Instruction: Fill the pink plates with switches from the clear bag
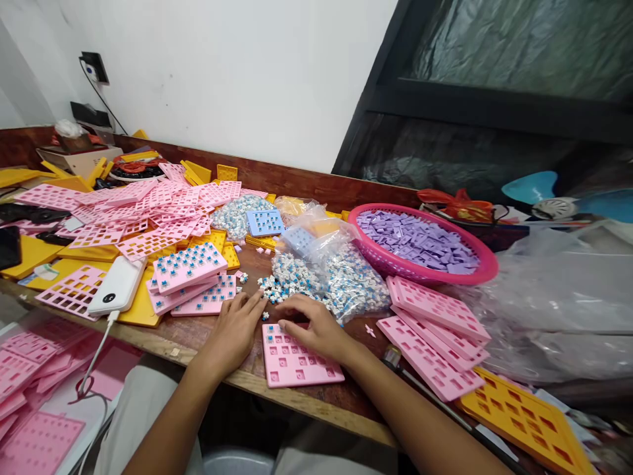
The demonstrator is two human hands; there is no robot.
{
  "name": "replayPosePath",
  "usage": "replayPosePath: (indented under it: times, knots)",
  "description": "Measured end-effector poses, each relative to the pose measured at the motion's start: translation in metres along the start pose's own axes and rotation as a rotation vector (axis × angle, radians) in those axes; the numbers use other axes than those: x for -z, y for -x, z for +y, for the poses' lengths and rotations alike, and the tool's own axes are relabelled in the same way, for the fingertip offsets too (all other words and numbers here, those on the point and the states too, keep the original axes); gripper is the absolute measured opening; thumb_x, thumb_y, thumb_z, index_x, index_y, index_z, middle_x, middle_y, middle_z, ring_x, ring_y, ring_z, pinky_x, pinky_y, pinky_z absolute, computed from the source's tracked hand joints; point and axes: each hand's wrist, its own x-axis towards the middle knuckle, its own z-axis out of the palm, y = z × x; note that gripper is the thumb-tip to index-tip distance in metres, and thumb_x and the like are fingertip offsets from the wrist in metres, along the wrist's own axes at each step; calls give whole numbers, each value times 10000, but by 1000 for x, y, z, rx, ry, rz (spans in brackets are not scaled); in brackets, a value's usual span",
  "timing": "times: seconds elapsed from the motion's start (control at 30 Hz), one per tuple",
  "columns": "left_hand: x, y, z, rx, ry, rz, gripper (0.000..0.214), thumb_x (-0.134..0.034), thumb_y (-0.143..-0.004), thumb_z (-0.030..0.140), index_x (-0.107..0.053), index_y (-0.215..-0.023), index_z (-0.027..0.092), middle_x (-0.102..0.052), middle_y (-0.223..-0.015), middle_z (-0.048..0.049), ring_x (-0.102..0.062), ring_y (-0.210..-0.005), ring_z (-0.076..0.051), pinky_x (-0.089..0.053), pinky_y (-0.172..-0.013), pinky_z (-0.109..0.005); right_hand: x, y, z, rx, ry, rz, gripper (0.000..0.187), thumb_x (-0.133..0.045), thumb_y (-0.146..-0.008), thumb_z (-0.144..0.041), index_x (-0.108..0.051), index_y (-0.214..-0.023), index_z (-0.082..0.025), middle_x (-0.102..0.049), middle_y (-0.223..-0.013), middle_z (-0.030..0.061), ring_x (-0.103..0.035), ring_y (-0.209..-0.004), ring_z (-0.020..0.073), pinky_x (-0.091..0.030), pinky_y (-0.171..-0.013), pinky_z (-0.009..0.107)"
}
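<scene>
White wall (247, 72) rises behind a dark brown table (254, 267); in the head view, a pink plate (293, 371) lies flat at the table's near edge, a few blue-topped switches (270, 338) seated at its far left corner; the right hand (319, 326) arches over the plate, fingers bent, thumb apart from them, though whether it pinches anything I cannot tell; the left hand (237, 326) is palm down just left of the plate, fingers loosely extended toward loose switches (287, 284), its grip hidden; beyond the hands sits a clear bag (359, 280) of switches; near the table's far edge, farther right, stands a pink basket (489, 264) of purple pieces (415, 241).
</scene>
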Motion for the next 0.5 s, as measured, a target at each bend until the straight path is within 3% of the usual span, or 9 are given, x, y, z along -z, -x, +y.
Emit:
replayPosePath:
  times: [0.1,0.17,0.3,0.5]
  knots:
    - [-4,0,-3,18,-23,-21,505,-435,-955,68,-551,-1419,228,-578,-1456,-93,-478,-1311,-292,-370,-1090,-498,-11,-2,-2,73,70,-31,372,-567,-926,-119,-677,-1258,-246,-668,-1292,89,-591,-1206,230,-450,-1070,418]
    - [-3,-1,-4,35,2,2,421,-440,-969,84,-625,-1325,212,-654,-1344,-100,-541,-1238,-269,-388,-1053,-460,-17,-3,-1,114,112,-82,429,-525,-932,-87,-670,-1293,-268,-645,-1355,79,-567,-1252,234,-422,-1105,444]
    - [5,-2,-1,38,71,37,290,-461,-990,118,-718,-1092,209,-737,-1105,-72,-640,-1050,-232,-421,-944,-396,-20,-4,1,113,179,-123,406,-503,-941,-91,-702,-1253,-258,-679,-1294,85,-598,-1183,245,-440,-1072,468]
    - [10,1,5,16,99,54,261,-483,-991,139,-713,-1080,224,-713,-1051,-56,-637,-989,-221,-444,-897,-363,-13,-5,8,0,109,-48,353,-472,-924,-66,-744,-1099,-208,-712,-1124,86,-638,-1069,216,-491,-991,395]
